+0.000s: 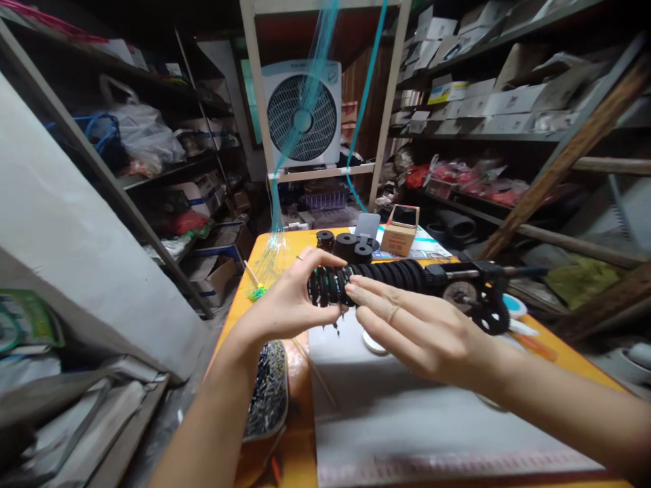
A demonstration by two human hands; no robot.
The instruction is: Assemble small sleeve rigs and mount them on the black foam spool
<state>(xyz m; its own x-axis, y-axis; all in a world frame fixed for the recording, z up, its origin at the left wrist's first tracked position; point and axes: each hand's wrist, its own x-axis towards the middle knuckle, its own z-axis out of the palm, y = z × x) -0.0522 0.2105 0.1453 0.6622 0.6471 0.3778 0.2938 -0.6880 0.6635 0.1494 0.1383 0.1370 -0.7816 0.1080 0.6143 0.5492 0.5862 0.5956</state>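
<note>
Table [299, 440]: one | ringed rod [389, 274]: one | left hand [285, 301]: grasping rod | right hand [427, 332]: grip unclear

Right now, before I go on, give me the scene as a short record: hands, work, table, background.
Left hand: thumb and fingers around the roll's left end
Right hand: fingertips on the roll; thumb hidden
Roll: black, ringed, coloured flecks at its left end
Table: orange, partly under a white sheet
Left of sheet: tray of small dark pieces
Far end: black spools, box
Background: fan, hanging teal strands
</note>
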